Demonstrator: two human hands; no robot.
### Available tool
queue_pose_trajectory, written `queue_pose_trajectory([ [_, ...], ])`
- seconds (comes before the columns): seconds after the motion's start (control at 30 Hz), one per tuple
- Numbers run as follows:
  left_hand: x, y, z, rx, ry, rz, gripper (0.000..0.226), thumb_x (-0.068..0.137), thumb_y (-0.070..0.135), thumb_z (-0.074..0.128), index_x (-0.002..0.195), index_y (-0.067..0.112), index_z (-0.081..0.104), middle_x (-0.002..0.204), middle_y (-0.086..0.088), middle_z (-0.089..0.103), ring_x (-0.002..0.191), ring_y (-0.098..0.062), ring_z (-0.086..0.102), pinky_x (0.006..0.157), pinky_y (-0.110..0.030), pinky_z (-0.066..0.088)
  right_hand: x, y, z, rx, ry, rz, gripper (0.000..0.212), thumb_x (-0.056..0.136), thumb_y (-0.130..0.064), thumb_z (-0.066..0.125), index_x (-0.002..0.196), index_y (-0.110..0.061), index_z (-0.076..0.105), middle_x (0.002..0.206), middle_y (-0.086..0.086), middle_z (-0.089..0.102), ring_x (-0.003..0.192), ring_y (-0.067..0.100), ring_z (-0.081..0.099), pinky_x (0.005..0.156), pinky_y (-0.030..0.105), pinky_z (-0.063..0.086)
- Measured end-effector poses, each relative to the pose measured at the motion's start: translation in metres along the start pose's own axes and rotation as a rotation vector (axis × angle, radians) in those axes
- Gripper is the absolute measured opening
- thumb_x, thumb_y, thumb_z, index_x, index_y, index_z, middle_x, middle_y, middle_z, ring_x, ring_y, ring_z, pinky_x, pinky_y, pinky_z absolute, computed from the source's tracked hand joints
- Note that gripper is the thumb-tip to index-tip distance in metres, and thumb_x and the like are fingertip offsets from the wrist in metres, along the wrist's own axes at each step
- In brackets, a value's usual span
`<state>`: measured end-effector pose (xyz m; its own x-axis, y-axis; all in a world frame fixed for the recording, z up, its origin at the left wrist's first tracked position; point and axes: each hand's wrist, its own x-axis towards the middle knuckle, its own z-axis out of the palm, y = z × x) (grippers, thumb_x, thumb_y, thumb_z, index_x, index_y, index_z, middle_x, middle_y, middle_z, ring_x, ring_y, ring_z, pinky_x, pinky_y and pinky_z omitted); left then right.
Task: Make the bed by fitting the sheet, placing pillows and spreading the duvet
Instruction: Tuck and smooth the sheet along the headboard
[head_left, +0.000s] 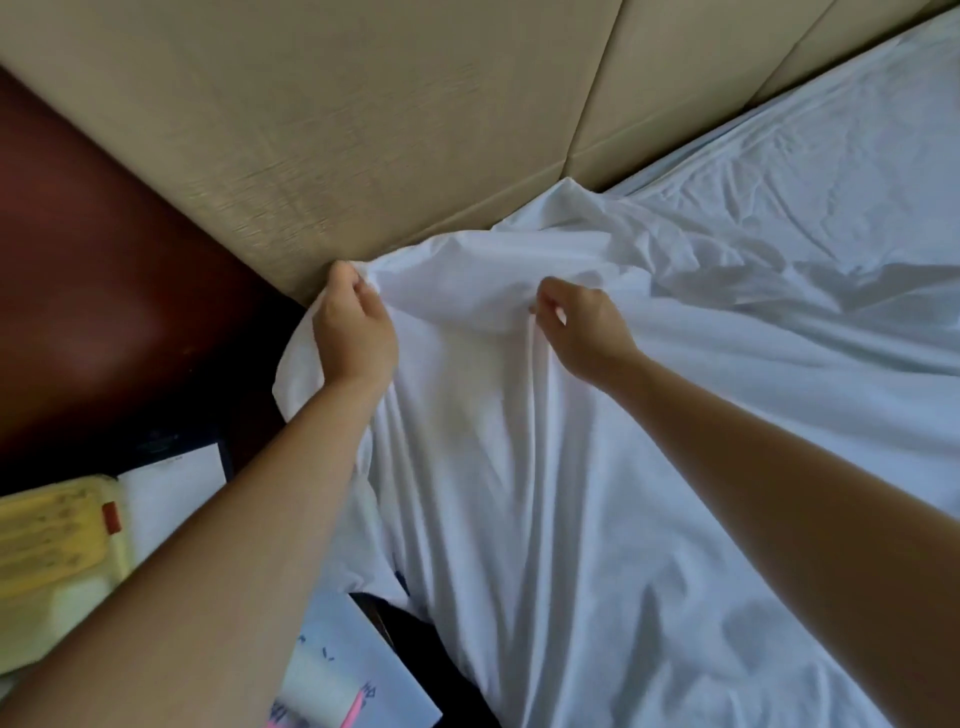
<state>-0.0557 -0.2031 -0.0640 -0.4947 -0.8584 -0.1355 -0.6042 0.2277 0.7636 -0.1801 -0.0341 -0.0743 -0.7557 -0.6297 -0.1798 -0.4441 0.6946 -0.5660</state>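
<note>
Wrinkled white cloth sheet (597, 441), matt woven beige headboard (337, 119), glossy dark wood nightstand (93, 291)

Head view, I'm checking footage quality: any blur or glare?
Head view: motion blur streaks the headboard; a soft sheen lies on the dark wooden surface; the left hand and right hand gripping the sheet look fairly sharp.

A beige padded headboard (363, 104) spans the far side. On the left, a dark red-brown nightstand (93, 270) holds a white notepad (176, 488) and a yellow object (52, 525).
</note>
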Motion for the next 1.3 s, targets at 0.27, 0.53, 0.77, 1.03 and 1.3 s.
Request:
queue_pose_trajectory([
  [0.27,0.001,-0.008,0.005,0.432,-0.306,0.0,0.023,0.092,0.025,0.048,0.103,0.008,0.058,0.109,-0.01,0.062,0.102,-0.03,0.056,0.082,-0.035,0.043,0.04,0.019,-0.039,-0.129,0.091,0.07,0.033,0.088,-0.017,0.056,0.118,-0.005,0.051,0.133,0.012,0.045,0.12,0.03,0.043,0.09,0.035,0.038],
  [0.53,0.011,0.018,0.027,0.346,-0.336,0.371,0.025,0.086,0.012,0.058,0.109,0.005,0.054,0.122,-0.01,0.046,0.108,-0.029,0.049,0.084,-0.038,0.041,0.07,0.022,-0.041,-0.129,-0.295,0.322,0.107,0.078,-0.035,0.074,0.149,-0.011,-0.002,0.141,0.02,0.039,0.116,0.035,0.051,0.092,0.039,0.042],
  [0.77,0.01,0.014,0.031,0.27,-0.301,0.365,0.04,0.087,0.016,0.058,0.125,0.009,0.046,0.122,-0.008,0.05,0.109,-0.028,0.052,0.084,-0.042,0.045,0.037,0.038,-0.031,0.049,-0.381,0.393,0.039,0.086,-0.022,0.065,0.115,-0.022,0.039,0.088,0.003,0.048,0.067,0.025,0.054,0.038,0.028,0.045],
  [1.03,0.007,0.025,0.046,0.6,-0.441,0.297,0.068,0.092,0.037,0.052,0.145,0.008,0.022,0.139,-0.013,0.037,0.126,-0.031,0.041,0.093,-0.041,0.04,-0.007,0.037,-0.057,-0.126,-0.431,0.169,0.021,0.092,-0.024,0.051,0.072,-0.027,0.044,0.065,-0.006,0.049,0.068,0.024,0.055,0.064,0.028,0.041],
  [1.3,0.002,0.033,0.051,0.769,-0.648,0.476,0.096,0.078,0.047,0.067,0.148,0.016,0.009,0.137,-0.009,0.043,0.119,-0.029,0.051,0.086,-0.039,0.045,-0.034,0.017,-0.085,-0.734,-0.584,0.116,0.033,0.089,-0.041,0.056,0.117,-0.024,0.054,0.117,0.004,0.061,0.108,0.027,0.059,0.075,0.028,0.036],
])
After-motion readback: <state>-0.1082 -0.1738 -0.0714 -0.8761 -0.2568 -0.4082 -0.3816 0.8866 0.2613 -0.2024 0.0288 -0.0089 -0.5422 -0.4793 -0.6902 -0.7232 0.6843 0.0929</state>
